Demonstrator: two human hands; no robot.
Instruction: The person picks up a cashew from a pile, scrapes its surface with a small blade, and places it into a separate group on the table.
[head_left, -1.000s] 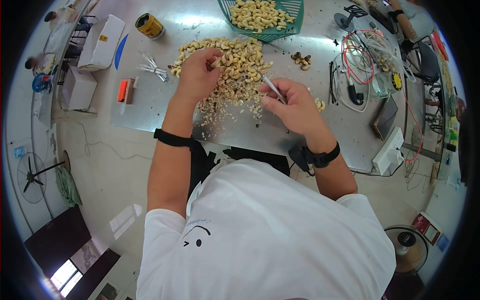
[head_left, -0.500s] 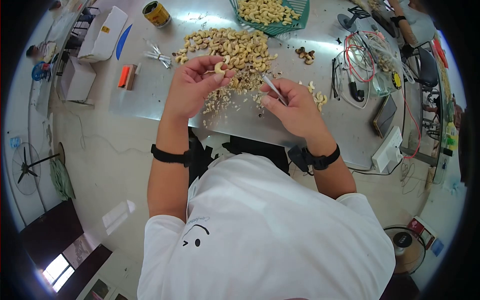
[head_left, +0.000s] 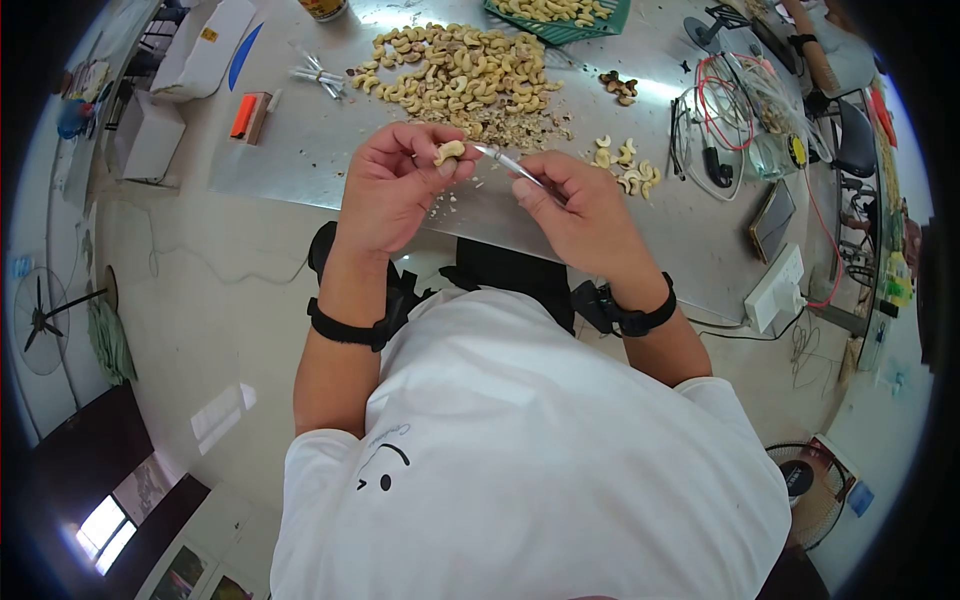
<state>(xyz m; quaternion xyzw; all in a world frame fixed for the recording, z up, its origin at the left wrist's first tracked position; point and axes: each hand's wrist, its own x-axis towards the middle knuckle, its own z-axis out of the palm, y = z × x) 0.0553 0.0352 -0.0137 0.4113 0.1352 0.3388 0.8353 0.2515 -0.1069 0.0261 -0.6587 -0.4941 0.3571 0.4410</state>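
Observation:
Between the thumb and fingers of my left hand [head_left: 392, 190] is a cashew nut [head_left: 449, 152], pinched above the near part of the metal table. My right hand [head_left: 585, 215] grips a slim silver craft knife [head_left: 522, 171] like a pen, its pointed tip close beside the nut. Beyond both hands spreads a heap of cashews [head_left: 465, 75], with broken bits and crumbs [head_left: 515, 128] along its near side. To the right of the knife lie a small group of pale cashews [head_left: 637, 180] and, farther back, a few dark brown ones [head_left: 618, 88].
A green basket [head_left: 575, 32] of cashews stands at the back, near a tin [head_left: 323, 8]. Tied white sticks [head_left: 320, 76] and an orange-and-brown box [head_left: 249, 118] lie left. Tangled cables [head_left: 735, 110], a phone [head_left: 772, 222] and a power strip [head_left: 777, 288] occupy the right.
The knife tip has come left toward the cashew, and my hands are closer together. The cashew is turned differently in my left fingers. The view has shifted, so the table's things sit higher.

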